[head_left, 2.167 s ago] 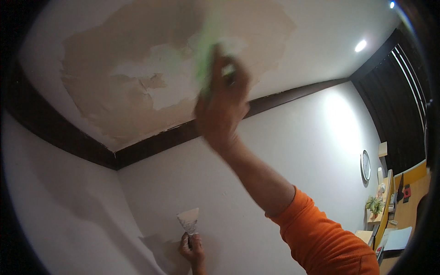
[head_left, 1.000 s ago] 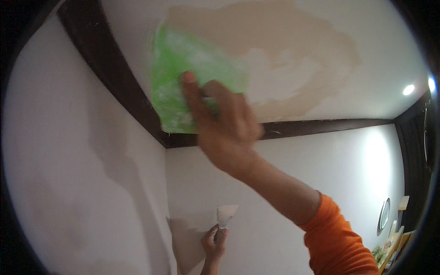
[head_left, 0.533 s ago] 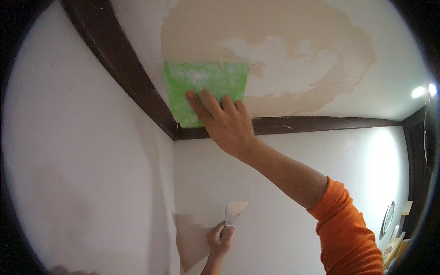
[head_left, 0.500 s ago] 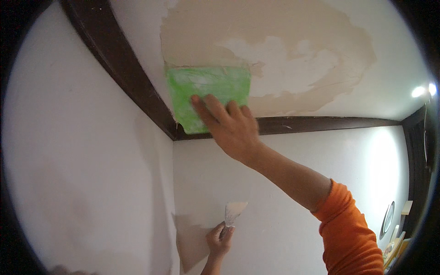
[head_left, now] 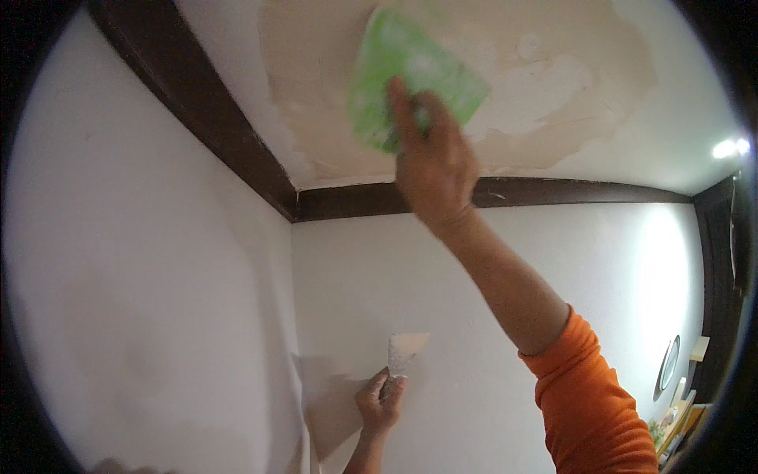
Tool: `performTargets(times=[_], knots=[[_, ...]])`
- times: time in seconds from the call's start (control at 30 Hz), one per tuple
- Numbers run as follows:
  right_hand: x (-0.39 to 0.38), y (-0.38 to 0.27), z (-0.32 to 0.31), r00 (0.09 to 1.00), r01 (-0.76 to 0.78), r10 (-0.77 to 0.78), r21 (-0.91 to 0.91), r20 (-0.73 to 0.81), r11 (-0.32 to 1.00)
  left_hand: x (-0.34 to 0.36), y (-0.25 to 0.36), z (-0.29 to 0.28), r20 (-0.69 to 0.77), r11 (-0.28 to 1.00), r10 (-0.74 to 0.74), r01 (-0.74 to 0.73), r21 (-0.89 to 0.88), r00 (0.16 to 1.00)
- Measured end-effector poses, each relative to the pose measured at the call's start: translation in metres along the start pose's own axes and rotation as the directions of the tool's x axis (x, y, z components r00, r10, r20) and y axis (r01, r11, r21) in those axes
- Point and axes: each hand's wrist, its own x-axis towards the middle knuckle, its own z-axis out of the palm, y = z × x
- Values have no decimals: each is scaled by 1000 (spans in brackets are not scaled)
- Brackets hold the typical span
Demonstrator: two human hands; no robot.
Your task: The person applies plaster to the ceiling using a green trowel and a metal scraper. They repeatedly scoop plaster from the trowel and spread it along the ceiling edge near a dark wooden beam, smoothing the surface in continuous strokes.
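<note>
Raised to the ceiling (head_left: 560,95), my right hand (head_left: 434,170) grips a green flat spreader (head_left: 383,59) smeared with white, its face against a beige patch of wet-looking filler (head_left: 304,87) with pale uneven areas. The orange sleeve is pushed up past the elbow. Lower down, in front of the far wall, my left hand (head_left: 379,403) is closed on the handle of a putty knife (head_left: 404,347), whose blade points up and carries cream-coloured paste.
Dark brown trim (head_left: 347,201) runs along both wall tops and meets in the corner. At right are lit downlights (head_left: 724,148), a dark curtain (head_left: 713,237), a round clock (head_left: 667,363) and a shelf with a plant (head_left: 655,430).
My right hand and the spreader have moved up and to the right, away from the trim corner, and the spreader has turned. My left hand still holds the putty knife.
</note>
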Motion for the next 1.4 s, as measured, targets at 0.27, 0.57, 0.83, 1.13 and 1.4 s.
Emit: performTargets(times=[0.27,0.57,0.83,1.13,1.4], knots=[[-66,-5,-5,984,113,-141,223,114,968,-5,-18,0,23,994,-74,76,-75,997],[-51,7,42,980,117,-119,25,158,993,-2,-12,3,5,999,29,-28,-39,1000],[-55,3,-28,967,-175,161,54,200,983,-6,-20,-3,13,991,-105,106,-85,994],[-39,-24,-5,946,-137,107,80,307,987,-8,-6,9,-4,992,-119,119,-45,993],[95,-21,-66,848,320,-298,-24,-438,947,-5,7,6,-60,995,-51,46,-85,997]])
